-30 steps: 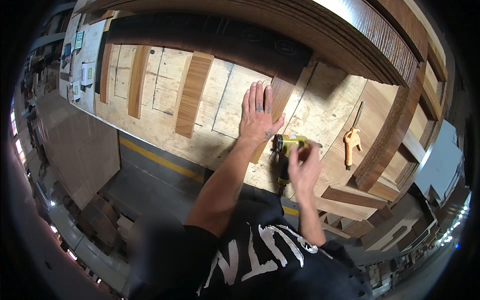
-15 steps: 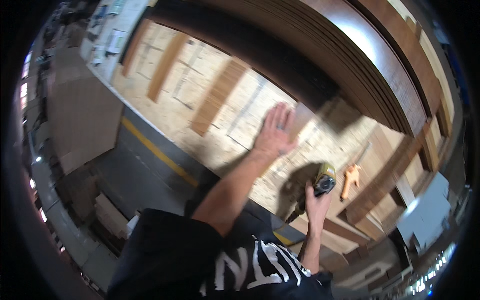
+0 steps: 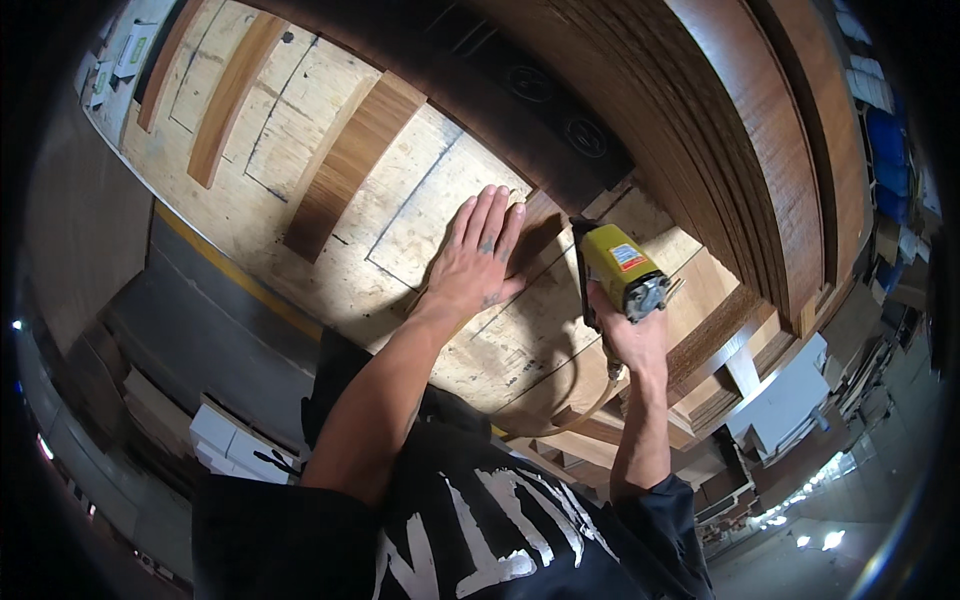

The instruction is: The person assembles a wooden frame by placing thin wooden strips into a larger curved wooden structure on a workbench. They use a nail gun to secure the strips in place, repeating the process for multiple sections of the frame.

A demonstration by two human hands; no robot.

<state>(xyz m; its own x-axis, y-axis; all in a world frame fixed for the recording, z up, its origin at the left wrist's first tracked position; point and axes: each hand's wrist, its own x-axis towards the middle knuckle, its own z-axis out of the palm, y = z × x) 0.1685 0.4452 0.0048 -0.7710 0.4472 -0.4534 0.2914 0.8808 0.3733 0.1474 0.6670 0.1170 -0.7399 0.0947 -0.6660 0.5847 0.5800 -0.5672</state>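
Note:
My left hand [image 3: 472, 250] lies flat with its fingers stretched out, pressing on a short brown wood strip [image 3: 540, 222] on the plywood tabletop [image 3: 420, 195]. Part of that strip is under the hand. In my right hand [image 3: 632, 342] is a yellow-green pneumatic nail gun [image 3: 608, 250], gripped by its handle. Its nose points toward the far end of the strip, close to a dark board [image 3: 560, 125]; whether it touches cannot be made out. An air hose [image 3: 592, 408] hangs from the handle.
More wood strips [image 3: 355, 165] lie crosswise on the plywood to the left, between drawn lines. Stacked brown panels [image 3: 720, 110] rise at the far right. A wooden frame [image 3: 715, 345] stands right of my right hand. Yellow floor tape [image 3: 235, 265] runs along the table's near side.
My right hand has raised the nail gun and brought it up beside the strip's far end. My left hand stays flat on the strip. The view has shifted, and the orange tool is now out of sight.

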